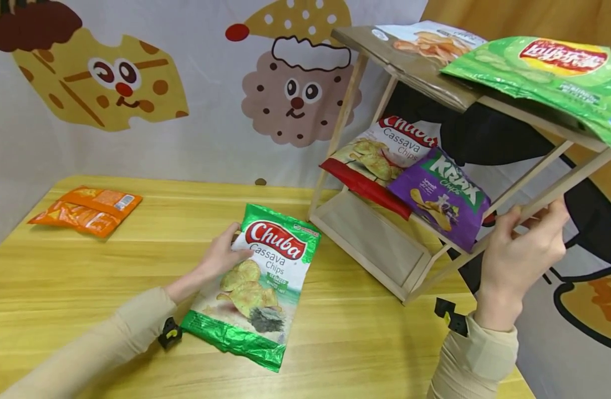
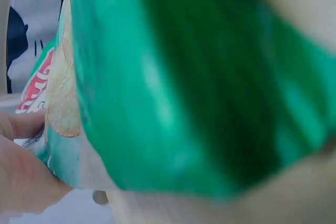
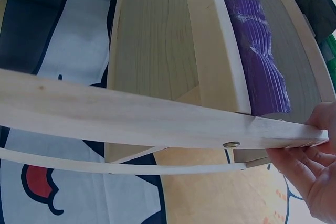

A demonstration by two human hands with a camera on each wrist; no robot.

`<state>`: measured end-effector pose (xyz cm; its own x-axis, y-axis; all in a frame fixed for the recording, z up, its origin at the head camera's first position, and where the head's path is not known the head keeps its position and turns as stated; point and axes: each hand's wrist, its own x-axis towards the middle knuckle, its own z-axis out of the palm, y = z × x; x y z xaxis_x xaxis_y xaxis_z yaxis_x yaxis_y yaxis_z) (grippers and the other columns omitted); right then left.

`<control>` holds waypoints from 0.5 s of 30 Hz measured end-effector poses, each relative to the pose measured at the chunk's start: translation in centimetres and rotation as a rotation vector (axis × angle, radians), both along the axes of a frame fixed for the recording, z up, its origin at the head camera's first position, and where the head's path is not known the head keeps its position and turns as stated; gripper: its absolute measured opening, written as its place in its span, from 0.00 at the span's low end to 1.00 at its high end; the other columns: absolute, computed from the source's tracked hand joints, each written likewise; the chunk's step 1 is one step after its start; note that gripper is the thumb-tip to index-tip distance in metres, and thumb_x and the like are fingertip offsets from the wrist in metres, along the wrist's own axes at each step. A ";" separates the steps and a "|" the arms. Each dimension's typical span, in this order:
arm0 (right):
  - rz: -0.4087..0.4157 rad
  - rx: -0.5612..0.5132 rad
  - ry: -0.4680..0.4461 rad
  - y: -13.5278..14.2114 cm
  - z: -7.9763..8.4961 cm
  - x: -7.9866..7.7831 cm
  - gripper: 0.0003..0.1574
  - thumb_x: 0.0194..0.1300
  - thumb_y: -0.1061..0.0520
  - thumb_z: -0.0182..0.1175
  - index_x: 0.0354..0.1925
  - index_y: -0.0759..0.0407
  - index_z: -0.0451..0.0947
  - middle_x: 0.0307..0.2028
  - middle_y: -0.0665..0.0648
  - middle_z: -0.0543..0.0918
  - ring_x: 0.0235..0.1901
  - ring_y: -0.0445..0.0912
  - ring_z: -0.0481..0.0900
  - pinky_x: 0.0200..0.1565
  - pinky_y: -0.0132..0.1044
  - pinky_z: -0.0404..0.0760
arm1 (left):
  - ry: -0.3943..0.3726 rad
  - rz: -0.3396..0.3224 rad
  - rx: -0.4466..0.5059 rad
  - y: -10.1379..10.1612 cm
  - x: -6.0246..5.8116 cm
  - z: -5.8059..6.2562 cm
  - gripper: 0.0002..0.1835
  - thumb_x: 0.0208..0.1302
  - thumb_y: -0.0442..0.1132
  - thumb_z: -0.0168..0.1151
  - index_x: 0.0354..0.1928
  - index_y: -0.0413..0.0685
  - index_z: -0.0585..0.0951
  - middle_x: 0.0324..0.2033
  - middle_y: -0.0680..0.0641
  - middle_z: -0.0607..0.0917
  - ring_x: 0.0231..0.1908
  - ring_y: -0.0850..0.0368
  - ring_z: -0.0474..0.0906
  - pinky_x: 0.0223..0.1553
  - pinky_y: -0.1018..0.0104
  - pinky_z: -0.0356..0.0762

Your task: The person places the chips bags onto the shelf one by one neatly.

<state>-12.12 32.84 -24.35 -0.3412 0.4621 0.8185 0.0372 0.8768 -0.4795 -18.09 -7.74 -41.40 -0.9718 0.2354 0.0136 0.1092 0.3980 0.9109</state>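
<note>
My left hand (image 1: 218, 255) pinches the upper left side of a green and white bag of cassava chips (image 1: 255, 288), thumb on its printed front. The bag is held over the table left of a small wooden shelf rack (image 1: 410, 291). Up close in the left wrist view, the bag's green end (image 2: 157, 103) is blurred and fills much of the picture. My right hand (image 1: 527, 257) grips a post at the rack's right side; in the right wrist view the fingers (image 3: 299, 169) curl round that wooden bar (image 3: 131, 119).
A red and white cassava chips bag (image 1: 380, 152) and a purple chips bag (image 1: 440, 197) lean on the middle shelf. A green bag (image 1: 545, 77) and a white bag (image 1: 430, 41) lie on top. An orange packet (image 1: 88, 210) rests on the wooden table (image 1: 111, 282) at far left.
</note>
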 end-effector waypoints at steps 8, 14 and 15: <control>-0.003 0.001 0.002 0.0 -0.1 0.0 0.21 0.70 0.49 0.47 0.60 0.45 0.67 0.50 0.61 0.82 0.36 0.26 0.65 0.46 0.14 0.72 | 0.043 -0.087 0.058 5.1 -2.1 0.0 0.23 0.59 0.30 0.62 0.56 0.40 0.69 0.51 0.34 0.80 0.50 0.41 0.79 0.52 0.53 0.80; -0.009 0.000 0.000 0.0 -0.1 0.0 0.21 0.70 0.48 0.47 0.59 0.45 0.67 0.50 0.60 0.82 0.36 0.21 0.62 0.46 0.14 0.73 | 0.085 -0.109 0.026 9.0 -3.8 -0.3 0.25 0.57 0.30 0.64 0.58 0.44 0.71 0.49 0.40 0.82 0.49 0.46 0.79 0.51 0.55 0.79; -0.011 0.000 -0.002 0.0 -0.2 0.0 0.21 0.70 0.47 0.47 0.59 0.45 0.67 0.50 0.61 0.82 0.36 0.22 0.62 0.46 0.14 0.73 | 0.093 -0.111 0.014 9.5 -4.0 -0.4 0.25 0.57 0.30 0.64 0.58 0.45 0.71 0.48 0.40 0.83 0.48 0.47 0.79 0.51 0.55 0.79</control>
